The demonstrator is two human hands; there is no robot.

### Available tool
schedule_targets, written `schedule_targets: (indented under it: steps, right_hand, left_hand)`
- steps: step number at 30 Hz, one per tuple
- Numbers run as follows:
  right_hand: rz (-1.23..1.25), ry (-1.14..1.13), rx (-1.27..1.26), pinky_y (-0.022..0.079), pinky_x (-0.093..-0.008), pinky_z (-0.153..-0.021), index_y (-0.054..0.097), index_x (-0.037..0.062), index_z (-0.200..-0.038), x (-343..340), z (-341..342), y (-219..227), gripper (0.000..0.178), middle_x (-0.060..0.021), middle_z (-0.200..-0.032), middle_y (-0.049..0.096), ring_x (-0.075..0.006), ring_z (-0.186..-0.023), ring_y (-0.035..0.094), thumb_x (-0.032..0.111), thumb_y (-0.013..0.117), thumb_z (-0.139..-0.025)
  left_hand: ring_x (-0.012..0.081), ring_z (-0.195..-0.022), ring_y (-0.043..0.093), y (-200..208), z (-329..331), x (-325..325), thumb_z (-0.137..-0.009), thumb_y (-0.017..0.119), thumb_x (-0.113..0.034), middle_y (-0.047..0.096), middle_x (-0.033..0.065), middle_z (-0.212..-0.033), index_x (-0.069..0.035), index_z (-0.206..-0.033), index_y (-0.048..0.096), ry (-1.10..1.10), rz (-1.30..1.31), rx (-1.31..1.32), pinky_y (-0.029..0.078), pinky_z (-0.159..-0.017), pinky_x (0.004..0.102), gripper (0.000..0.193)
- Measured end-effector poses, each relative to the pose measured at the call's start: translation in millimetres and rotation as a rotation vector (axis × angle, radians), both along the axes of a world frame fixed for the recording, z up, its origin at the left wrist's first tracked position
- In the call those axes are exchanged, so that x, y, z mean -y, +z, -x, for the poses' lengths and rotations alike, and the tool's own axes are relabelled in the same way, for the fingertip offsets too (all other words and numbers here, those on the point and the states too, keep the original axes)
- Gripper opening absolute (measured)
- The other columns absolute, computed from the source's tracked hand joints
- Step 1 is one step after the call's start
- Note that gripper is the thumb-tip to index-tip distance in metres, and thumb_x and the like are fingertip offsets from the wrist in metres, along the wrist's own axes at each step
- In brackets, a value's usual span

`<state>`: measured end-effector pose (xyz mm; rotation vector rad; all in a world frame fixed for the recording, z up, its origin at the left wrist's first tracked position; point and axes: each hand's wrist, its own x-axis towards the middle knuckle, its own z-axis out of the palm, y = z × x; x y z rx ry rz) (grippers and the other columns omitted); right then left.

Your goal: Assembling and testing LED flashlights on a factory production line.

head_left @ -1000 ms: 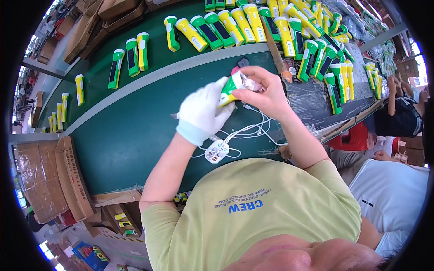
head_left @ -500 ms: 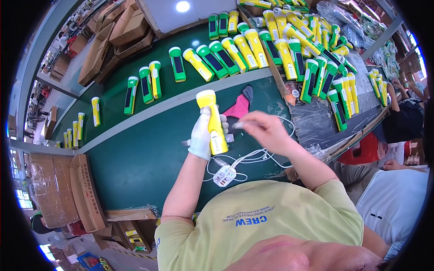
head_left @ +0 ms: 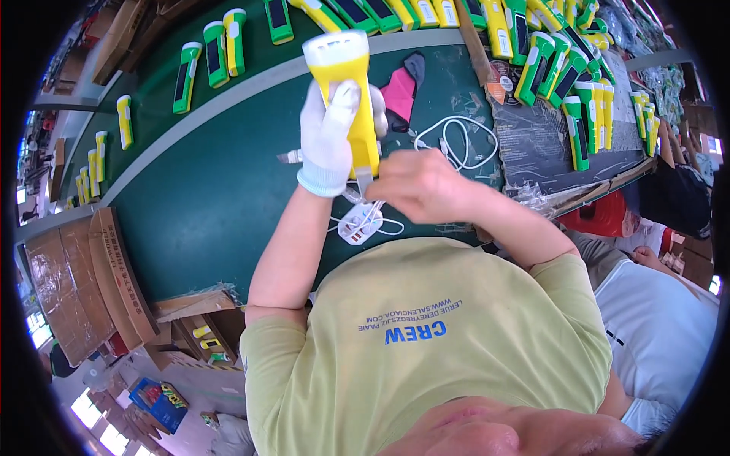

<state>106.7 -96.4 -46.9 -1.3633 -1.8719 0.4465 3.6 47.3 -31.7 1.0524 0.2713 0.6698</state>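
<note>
One yellow flashlight (head_left: pixel 365 140) is being held above the green bench (head_left: pixel 213 197) by the gloved left hand (head_left: pixel 327 137), whose fingers are being kept wrapped around the middle of its body. The long axis is being pointed away from the wearer: the broad white-rimmed head is being carried at the far end, leaning slightly left, and the tail is being presented toward the wearer. From the bare right hand's (head_left: pixel 418 186) fingertips, the body is lying forward and slightly left; the tail is being approached most closely by this hand. Its fingers are being held curled and nearly together beside a grey piece (head_left: pixel 364 181) at the tail; whether that piece is being gripped cannot be told.

Counted: one white socket block (head_left: pixel 360 224), one pink-and-black item (head_left: pixel 399 95) and four flashlights (head_left: pixel 576 133) standing grouped at right are being noted. The overlapping pile (head_left: pixel 559 64) behind them is being left uncounted.
</note>
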Motion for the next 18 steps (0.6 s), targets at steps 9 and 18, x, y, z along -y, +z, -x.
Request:
schedule_targets:
  steps: [9,18]
  right_hand:
    - [0.169,0.088,-0.586,0.055,-0.0292,-0.071,0.074,0.0144,-0.105,22.4,23.9,-6.1,0.020,-0.0058,-0.094,0.071,-0.0159,-0.085,0.069,0.008,0.069,-0.086]
    - [0.401,-0.173,-0.955,0.051,-0.0225,-0.071,0.066,-0.0021,-0.115,5.7,4.4,0.1,0.023,-0.0084,-0.094,0.070,-0.0097,-0.082,0.064,0.006,0.061,-0.095]
  left_hand:
    - [0.0166,-0.064,0.059,-13.0,-8.1,0.9,-0.101,0.044,-0.038,0.059,0.0086,-0.082,-0.010,-0.113,0.045,0.015,0.079,-0.069,0.051,-0.059,0.0309,0.031]
    - [0.0113,-0.069,0.060,-13.9,1.3,12.9,-0.096,0.058,-0.020,0.061,0.0068,-0.088,-0.004,-0.114,0.048,-0.018,0.039,-0.248,0.051,-0.061,0.0260,0.026]
